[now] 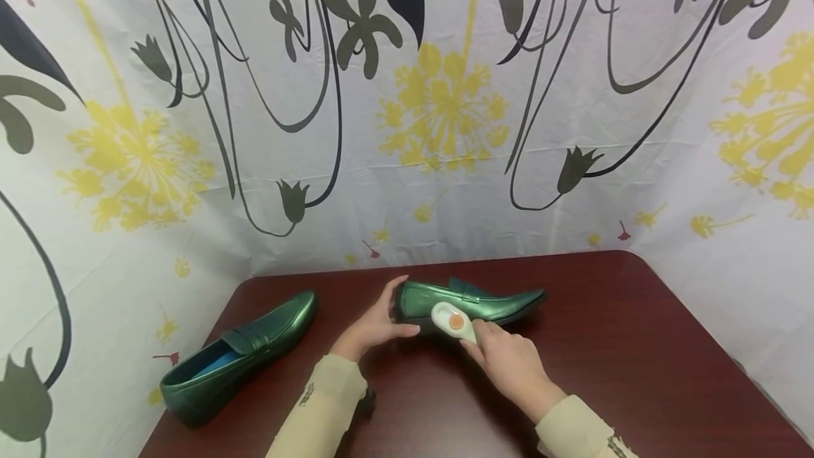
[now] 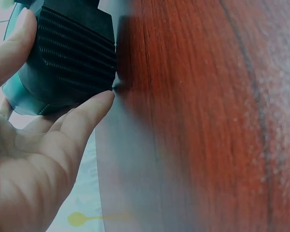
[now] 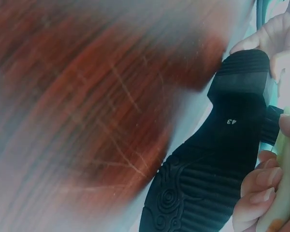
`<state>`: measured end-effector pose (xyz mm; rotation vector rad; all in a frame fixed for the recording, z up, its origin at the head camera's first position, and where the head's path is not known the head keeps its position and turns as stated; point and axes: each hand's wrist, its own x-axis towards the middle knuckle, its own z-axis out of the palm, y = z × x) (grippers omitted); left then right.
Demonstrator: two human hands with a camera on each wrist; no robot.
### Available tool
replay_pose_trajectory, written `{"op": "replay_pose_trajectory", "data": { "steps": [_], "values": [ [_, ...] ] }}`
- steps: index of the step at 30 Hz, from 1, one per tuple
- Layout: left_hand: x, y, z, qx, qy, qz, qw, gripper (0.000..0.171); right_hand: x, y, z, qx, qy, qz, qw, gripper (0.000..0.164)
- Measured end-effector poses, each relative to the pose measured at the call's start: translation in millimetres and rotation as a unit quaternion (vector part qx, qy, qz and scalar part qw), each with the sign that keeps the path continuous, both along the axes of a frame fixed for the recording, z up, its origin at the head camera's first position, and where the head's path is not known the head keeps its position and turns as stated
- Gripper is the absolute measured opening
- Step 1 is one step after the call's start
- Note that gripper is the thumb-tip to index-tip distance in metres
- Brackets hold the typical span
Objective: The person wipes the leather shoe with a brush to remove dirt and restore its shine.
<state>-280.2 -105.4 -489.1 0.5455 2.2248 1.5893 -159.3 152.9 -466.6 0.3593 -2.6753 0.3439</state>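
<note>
A shiny green loafer (image 1: 427,299) is tilted on its side near the table's back, toe to the right. My left hand (image 1: 374,325) grips its heel, with the thumb and fingers around the ridged black heel block (image 2: 77,53) in the left wrist view. In my right hand (image 1: 511,362) is a pale-handled brush (image 1: 450,318) with an orange spot, held against the loafer's near side. Its dark bristles (image 3: 270,126) show in part beside the black sole (image 3: 232,145), which is marked 43.
A second green loafer (image 1: 273,334) with a blue insole stands at the table's left side. The dark red wood table (image 1: 636,373) has rounded back corners. Behind it hangs a white flower-patterned cloth (image 1: 445,218). A small dark object (image 1: 367,403) shows by the left sleeve.
</note>
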Motion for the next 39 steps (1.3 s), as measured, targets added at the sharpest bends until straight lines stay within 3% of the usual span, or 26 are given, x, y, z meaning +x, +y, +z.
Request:
{"op": "replay_pose_trajectory", "data": {
  "steps": [20,39],
  "values": [
    [-2.6,-1,-2.3,0.001,-0.002,-0.005,1.0000,0.104,8.0,45,7.8,-0.040,-0.073,-0.027,0.996,0.023],
    [1.6,-1,-0.6,-0.005,0.008,-0.002,1.0000,0.103,4.2,95,9.1,-0.111,-0.137,-0.078,0.981,0.034]
  ]
}}
